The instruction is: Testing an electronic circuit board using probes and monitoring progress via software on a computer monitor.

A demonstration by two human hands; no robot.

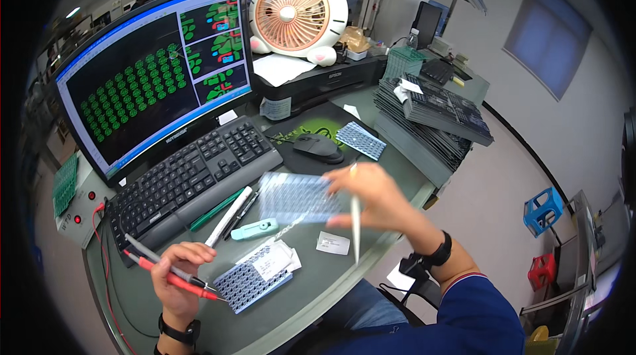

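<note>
— Gripping what with the two hands?

— With the left hand, at lower left: clasping a red probe and a dark probe side by side, tips aimed rightward at the edge of the lower panel. With the right hand, right of centre: pinching the raised panel by its right end, plus a slim white tool (pen or tweezers, hard to tell), pointing down.

— Done how much?

— Cannot say for sure. See one panel lifted at centre, not yet set down; one flat at lower centre under a white label, perhaps awaiting a check; a third panel beside the mouse, finished or untouched, no telling.

— Posed how?

— At left, reaching up from the lower edge, fingers curled; at right, bent in from the lower right, palm leftward, held above the desk.
</note>
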